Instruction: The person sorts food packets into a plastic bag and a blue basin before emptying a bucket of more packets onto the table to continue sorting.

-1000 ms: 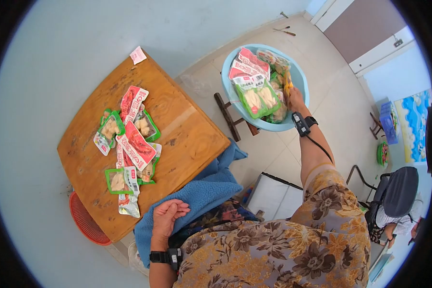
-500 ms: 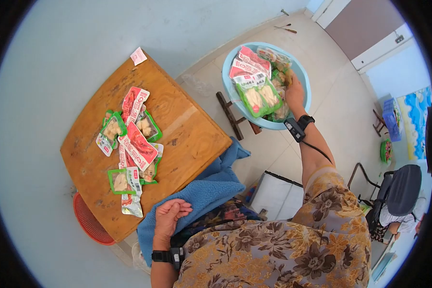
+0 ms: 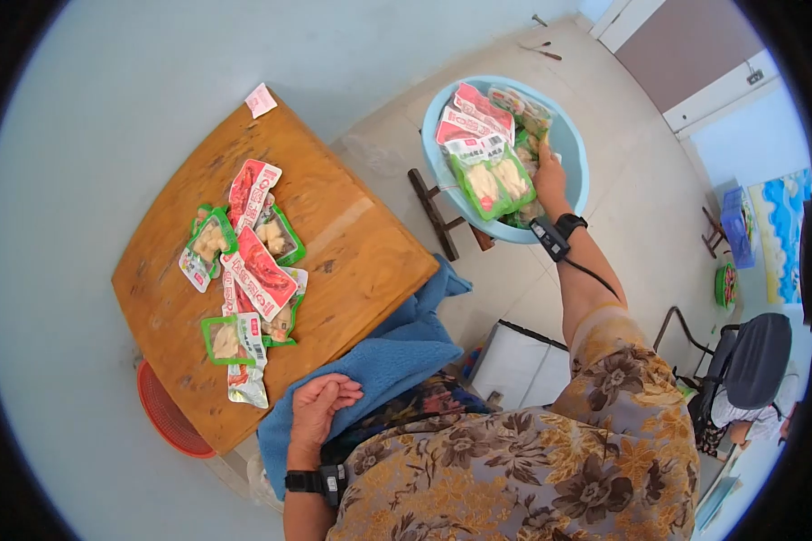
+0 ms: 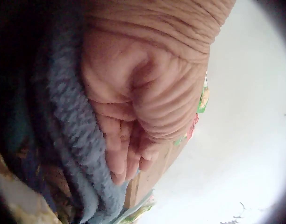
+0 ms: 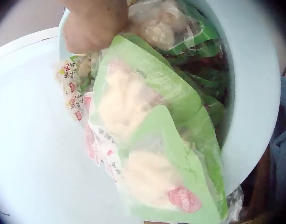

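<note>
My right hand [image 3: 551, 178] reaches into a light blue basin [image 3: 579, 180], its fingers down among the food packets on the basin's right side. In the right wrist view part of that hand [image 5: 96, 25] shows beside a clear pouch of pale food [image 5: 161, 28]; whether it grips a packet I cannot tell. Close by lie two green-edged packets [image 3: 492, 185] with pale pieces inside, and red-and-white packets [image 3: 478, 113]. My left hand [image 3: 320, 406] rests on a blue fleece cloth [image 3: 397, 356] over the lap, fingers loosely curled and holding nothing.
A wooden table [image 3: 352, 261] on the left bears a pile of red-and-white packets [image 3: 266, 275] and green-edged packets [image 3: 212, 239]. A red basket [image 3: 167, 419] sits below its edge. A dark wooden stand [image 3: 433, 212] is beside the basin. At the far right is a black chair [image 3: 758, 356].
My right hand has moved slightly within the basin, and the yellow-orange item seen at its fingers earlier no longer shows. The left hand stays on the cloth.
</note>
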The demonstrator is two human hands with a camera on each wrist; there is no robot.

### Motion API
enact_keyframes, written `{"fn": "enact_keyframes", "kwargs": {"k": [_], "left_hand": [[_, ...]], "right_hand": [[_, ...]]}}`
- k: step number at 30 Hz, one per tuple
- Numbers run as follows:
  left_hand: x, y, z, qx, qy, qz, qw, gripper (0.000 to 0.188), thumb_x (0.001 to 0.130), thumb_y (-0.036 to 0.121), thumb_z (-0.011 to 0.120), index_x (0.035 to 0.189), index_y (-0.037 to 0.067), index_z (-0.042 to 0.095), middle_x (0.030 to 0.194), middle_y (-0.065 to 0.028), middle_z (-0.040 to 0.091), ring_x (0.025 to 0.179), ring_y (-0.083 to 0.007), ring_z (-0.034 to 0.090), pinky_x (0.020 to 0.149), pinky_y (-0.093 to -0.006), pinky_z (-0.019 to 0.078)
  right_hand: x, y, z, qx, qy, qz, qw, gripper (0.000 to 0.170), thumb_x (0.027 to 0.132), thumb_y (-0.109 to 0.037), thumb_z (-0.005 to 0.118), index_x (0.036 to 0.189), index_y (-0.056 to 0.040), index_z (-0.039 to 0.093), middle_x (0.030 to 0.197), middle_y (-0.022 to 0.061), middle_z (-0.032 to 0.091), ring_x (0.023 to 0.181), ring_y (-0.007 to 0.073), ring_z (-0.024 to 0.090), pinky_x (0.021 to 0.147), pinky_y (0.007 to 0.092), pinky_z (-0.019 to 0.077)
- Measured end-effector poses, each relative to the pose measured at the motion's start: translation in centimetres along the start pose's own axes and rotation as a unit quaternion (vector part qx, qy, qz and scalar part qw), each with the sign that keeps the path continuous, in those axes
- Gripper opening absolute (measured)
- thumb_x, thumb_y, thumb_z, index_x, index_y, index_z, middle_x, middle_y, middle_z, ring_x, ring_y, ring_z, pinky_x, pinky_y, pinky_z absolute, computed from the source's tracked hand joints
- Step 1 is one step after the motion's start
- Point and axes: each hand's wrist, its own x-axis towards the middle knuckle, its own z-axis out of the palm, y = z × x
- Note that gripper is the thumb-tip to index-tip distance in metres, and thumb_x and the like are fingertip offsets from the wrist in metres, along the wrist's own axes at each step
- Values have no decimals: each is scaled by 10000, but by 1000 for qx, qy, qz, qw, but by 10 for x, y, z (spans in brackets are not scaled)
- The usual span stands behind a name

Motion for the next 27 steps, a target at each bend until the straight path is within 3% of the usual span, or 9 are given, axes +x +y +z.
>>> {"fn": "enact_keyframes", "kwargs": {"k": [3,7,9,10,12,18,22,24,27], "left_hand": [[1,-4,-2,-12,-18,14,1000,263,983,165,551,1084,-64,631,1018,-203,690,887,-271,700,763,-310,581],[1,-7,-4,-18,-20,16,1000,259,983,167,552,1086,-56,633,1020,-196,691,890,-266,699,769,-308,580],[2,-6,-5,-17,-31,10,999,253,983,168,553,1088,-47,635,1021,-189,692,893,-262,699,770,-306,579],[3,-5,-6,-17,-32,13,999,253,983,168,553,1088,-47,635,1021,-189,692,893,-262,699,770,-306,579],[2,-6,-6,-12,-35,12,999,250,983,171,553,1088,-39,638,1022,-182,693,895,-257,698,768,-302,578],[2,-6,-6,-10,-40,17,999,253,984,179,553,1084,-37,640,1022,-170,695,889,-249,699,773,-308,574],[2,-4,-3,-14,-32,33,999,248,983,172,555,1091,-38,630,1022,-173,693,884,-243,699,767,-297,578],[0,-5,-3,-11,-34,28,999,246,986,164,547,1108,-34,624,1031,-174,690,900,-241,696,785,-302,573],[1,-6,-6,5,-36,26,999,256,992,170,537,1126,-33,616,1050,-172,685,925,-239,690,806,-308,565]], "right_hand": [[1,2,-11,43,-70,12,997,806,747,-36,717,1445,-97,320,1181,249,561,1077,414,576,914,457,495],[-9,-9,-22,87,-63,6,994,824,751,-59,728,1459,-108,309,1310,287,470,1221,406,490,974,463,460],[-19,-23,-36,-44,-7,38,998,800,777,-92,721,1463,-115,310,1430,287,357,1337,391,375,1030,468,414],[-21,-27,-47,-43,-4,37,998,800,777,-92,721,1463,-115,310,1430,287,357,1337,391,375,1030,468,414],[-26,-32,-63,-184,-31,-155,970,708,838,-109,662,1452,-66,311,1466,270,324,1368,386,333,1059,469,386],[-15,23,-17,-97,-108,-130,981,600,924,-171,538,1417,64,291,1497,272,282,1394,415,276,1110,471,327],[-15,15,-13,-46,-83,-187,978,510,903,-91,515,1352,67,332,1434,308,319,1344,467,293,1122,480,295],[-9,20,-7,-50,-113,-141,982,500,896,-90,519,1333,74,342,1439,324,301,1339,465,296,1124,474,289],[-11,5,-31,-23,-88,-185,979,541,901,-108,517,1387,35,327,1452,271,329,1308,443,354,1089,467,332]]}}
